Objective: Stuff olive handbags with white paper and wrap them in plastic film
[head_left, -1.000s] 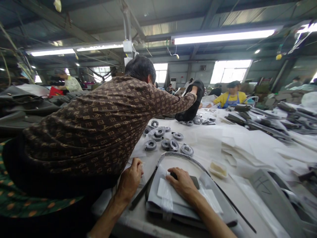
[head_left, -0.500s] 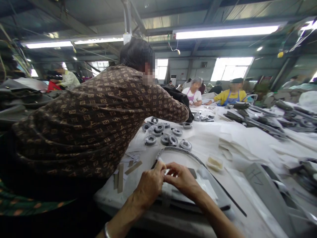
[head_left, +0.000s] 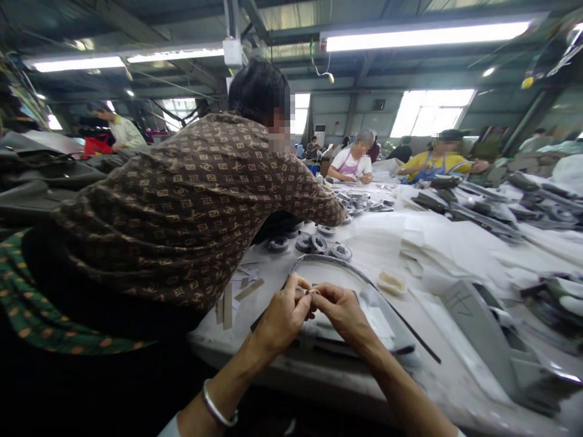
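My left hand (head_left: 285,311) and my right hand (head_left: 339,309) meet above the near table edge, fingertips pinched together. Between them is a small pale item, too small to name. Beneath the hands lies a curved dark-edged piece (head_left: 334,262) with a clear or whitish sheet inside its outline. A long thin black strip (head_left: 412,331) runs along its right side. Grey coiled rolls (head_left: 317,244) lie just beyond it. A bangle circles my left wrist.
A person in a brown patterned shirt (head_left: 195,200) leans over the table on the left. Beige strips (head_left: 228,306) lie left of my hands. A small yellowish dish (head_left: 392,281) and a grey box (head_left: 483,340) are at right; two people sit at the far side.
My hands have shifted slightly, and the fingers have a changed grip. The leaning person's arm has moved lower, now covering some coiled rolls. The person in yellow has raised an arm outward.
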Available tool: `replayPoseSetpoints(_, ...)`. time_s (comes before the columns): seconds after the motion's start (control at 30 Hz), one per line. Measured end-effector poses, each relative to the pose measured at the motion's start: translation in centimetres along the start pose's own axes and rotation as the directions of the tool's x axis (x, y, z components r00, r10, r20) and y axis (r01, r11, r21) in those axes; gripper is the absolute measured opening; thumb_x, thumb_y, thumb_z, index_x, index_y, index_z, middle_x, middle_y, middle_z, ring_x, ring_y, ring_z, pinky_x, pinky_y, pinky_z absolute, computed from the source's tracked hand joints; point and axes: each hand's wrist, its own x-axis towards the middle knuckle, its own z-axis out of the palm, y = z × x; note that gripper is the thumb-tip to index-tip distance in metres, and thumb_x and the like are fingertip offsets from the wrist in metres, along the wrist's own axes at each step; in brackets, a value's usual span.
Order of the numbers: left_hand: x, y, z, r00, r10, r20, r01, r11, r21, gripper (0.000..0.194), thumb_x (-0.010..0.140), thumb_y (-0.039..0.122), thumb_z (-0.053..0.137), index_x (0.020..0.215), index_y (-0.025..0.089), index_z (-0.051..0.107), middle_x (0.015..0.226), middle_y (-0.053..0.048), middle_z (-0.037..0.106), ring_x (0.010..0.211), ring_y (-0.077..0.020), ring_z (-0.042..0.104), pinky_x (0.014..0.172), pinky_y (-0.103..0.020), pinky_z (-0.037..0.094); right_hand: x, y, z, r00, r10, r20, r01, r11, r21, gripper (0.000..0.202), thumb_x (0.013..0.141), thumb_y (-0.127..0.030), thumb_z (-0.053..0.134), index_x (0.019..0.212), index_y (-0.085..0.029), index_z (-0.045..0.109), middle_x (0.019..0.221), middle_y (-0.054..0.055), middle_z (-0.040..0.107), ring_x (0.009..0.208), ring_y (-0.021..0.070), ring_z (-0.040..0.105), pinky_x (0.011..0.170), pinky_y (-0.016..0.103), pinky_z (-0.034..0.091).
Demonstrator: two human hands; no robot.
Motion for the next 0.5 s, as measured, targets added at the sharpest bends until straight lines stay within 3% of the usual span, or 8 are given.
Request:
replayPoseSetpoints(0.07, -0.1, -0.2, -0.3, 0.999, -0.003, 0.044, 0.003, 1.0, -0.016, 0.022, 0.092, 0.032, 0.049, 0.109, 0.019, 0.048, 0.082, -0.003, 0.073, 0.071, -0.017, 0.071, 0.063, -0.025, 0.051, 0.0, 0.0, -0.5, 1.0, 0.002, -0.019, -0.003, 0.999, -0.035, 0.031, 0.078, -0.047, 0.071, 0.077, -0.017, 0.07, 0.067, 0.001, 0.068, 0.066, 0.0158, 0.061, 0.063, 0.027, 0.046)
replayPoseSetpoints(0.2, -0.5, -0.6, -1.1, 0.999, 0.003, 0.053, -0.011, 0.989, 0.15, 0.019, 0.089, 0.027, 0.05, 0.102, 0.019, 0.06, 0.077, 0.0, 0.071, 0.063, -0.0136, 0.064, 0.059, -0.023, 0.043, -0.2, -0.1, -1.3, 0.998, 0.06, 0.005, -0.06, 0.998, 0.029, 0.037, 0.078, -0.053, 0.07, 0.079, -0.016, 0.07, 0.077, 0.005, 0.07, 0.07, 0.0166, 0.063, 0.06, 0.026, 0.044)
replayPoseSetpoints(0.33, -0.7, -0.8, -1.7, 0.999, 0.027, -0.023, -0.022, 0.979, 0.201, 0.021, 0.093, 0.032, 0.045, 0.086, 0.019, 0.06, 0.071, 0.0, 0.068, 0.065, -0.0137, 0.061, 0.062, -0.023, 0.04, -0.7, 0.0, -1.4, 0.991, 0.126, 0.048, -0.132, 0.975, 0.181, 0.04, 0.079, -0.055, 0.071, 0.079, -0.015, 0.069, 0.085, 0.007, 0.071, 0.073, 0.016, 0.063, 0.061, 0.025, 0.044)
replayPoseSetpoints(0.5, -0.5, -1.6, -2.0, 0.988, -0.021, -0.152, 0.041, 0.991, 0.126, 0.019, 0.094, 0.032, 0.04, 0.085, 0.02, 0.051, 0.071, 0.001, 0.067, 0.054, -0.0123, 0.054, 0.055, -0.023, 0.038, -1.6, -0.6, -1.0, 0.981, 0.161, 0.104, -0.187, 0.921, 0.34, 0.041, 0.074, -0.055, 0.077, 0.072, -0.015, 0.068, 0.075, 0.005, 0.067, 0.066, 0.0135, 0.06, 0.059, 0.024, 0.042)
